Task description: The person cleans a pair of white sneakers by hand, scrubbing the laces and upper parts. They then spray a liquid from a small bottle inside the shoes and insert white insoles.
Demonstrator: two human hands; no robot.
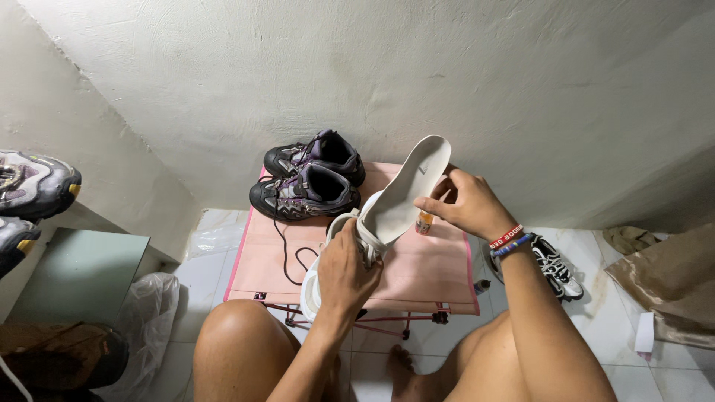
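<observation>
My left hand [344, 272] grips a white sneaker [328, 253] by its upper, over the front of a small pink folding table [417, 275]. My right hand [463, 202] pinches the edge of a white insole [408, 195] that sticks up out of the sneaker's opening, its toe end pointing up toward the wall. A small orange bottle [424, 222] stands on the table just behind the insole, partly hidden. A dark loose lace [287, 253] trails across the pink surface.
A pair of black and purple trainers [311, 179] sits at the table's back left. Another black-and-white shoe [555, 266] lies on the tiled floor at right. Grey shoes [30, 186] rest on a ledge at far left. My bare knees frame the table's front.
</observation>
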